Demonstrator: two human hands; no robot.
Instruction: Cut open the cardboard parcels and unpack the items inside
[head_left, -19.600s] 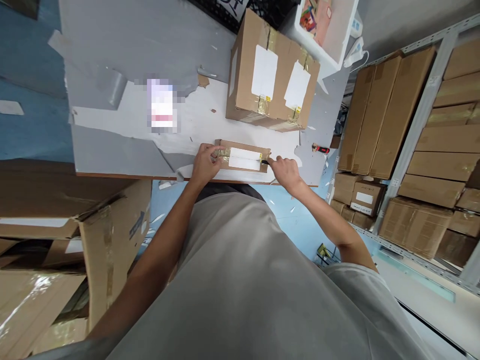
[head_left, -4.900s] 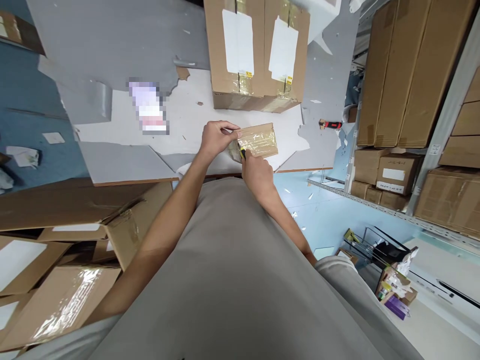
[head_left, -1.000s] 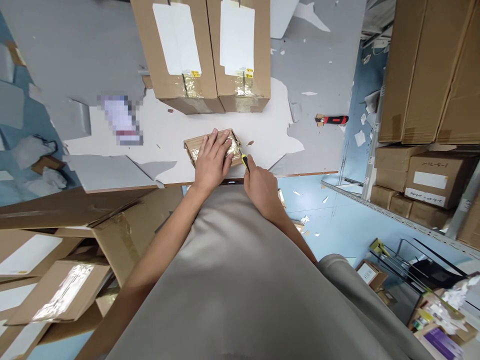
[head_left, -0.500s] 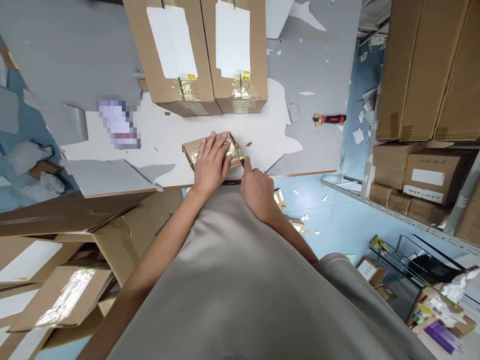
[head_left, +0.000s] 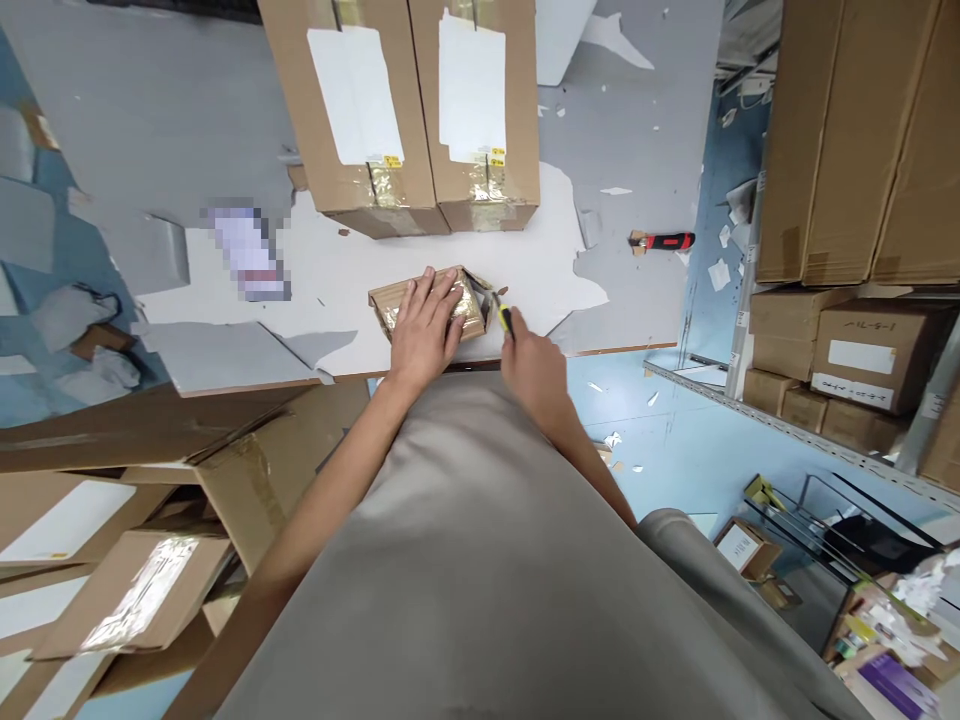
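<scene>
A small cardboard box [head_left: 472, 312] wrapped in shiny tape lies on the worktable, close to its front edge. Across its top rests my left hand [head_left: 423, 338], fingers stretched and spread, pressing on the box. My right hand [head_left: 537, 370] is closed around a black-and-yellow utility knife [head_left: 505, 316]. The blade points at the box's right end, where a flap stands slightly apart from the box. My right hand is a little blurred.
Two tall taped cartons [head_left: 371, 110] stand behind the small box. A red-and-black knife [head_left: 670, 241] lies on the right of the table. The blurred phone-like rectangle [head_left: 249, 250] is at left. Open cartons [head_left: 262, 480] sit below left; a shelf with boxes [head_left: 855, 355] is on the right.
My right hand has moved right with the knife, drawing the blade away from the box's right end. A gap now shows at that end. My left hand stays on the box.
</scene>
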